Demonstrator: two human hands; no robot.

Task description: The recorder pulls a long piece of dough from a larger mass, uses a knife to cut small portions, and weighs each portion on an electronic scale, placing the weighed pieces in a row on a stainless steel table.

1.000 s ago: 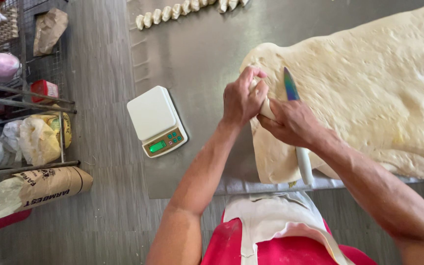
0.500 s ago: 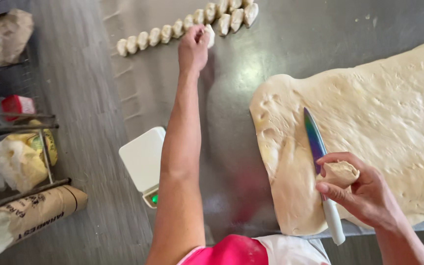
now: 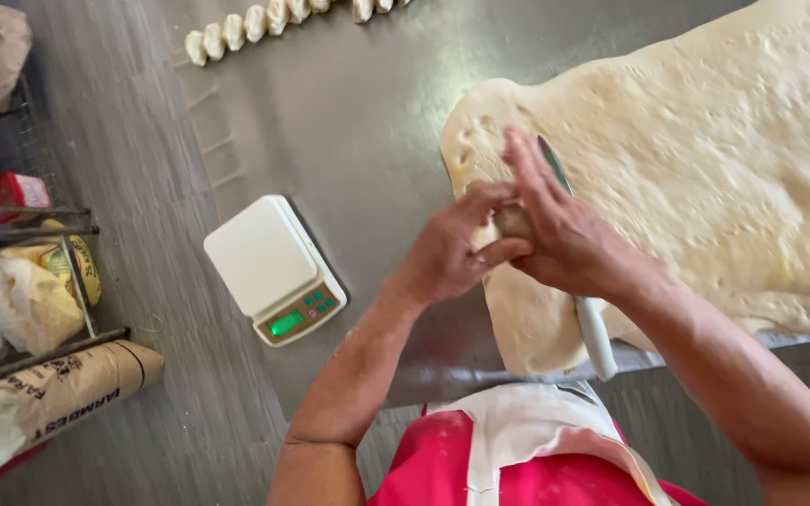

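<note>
A large flat sheet of pale dough (image 3: 705, 159) covers the right side of the steel table (image 3: 358, 122). My left hand (image 3: 447, 253) and my right hand (image 3: 560, 230) meet over the sheet's near left edge, both closed around a small piece of dough (image 3: 515, 221) between them. A knife with a white handle (image 3: 594, 333) lies on the sheet under my right hand, its blade (image 3: 551, 159) pointing away from me. A row of small shaped dough pieces (image 3: 255, 23) lies at the far edge of the table.
A white digital scale (image 3: 272, 267) with a green display stands on the table left of my hands. Left of the table, a wire rack (image 3: 30, 225) holds bags and a red container (image 3: 13, 192). A brown paper sack (image 3: 67, 389) lies below it.
My left hand has come back from the row of dough pieces at the far edge and joined my right hand on the small piece. The camera has moved closer.
</note>
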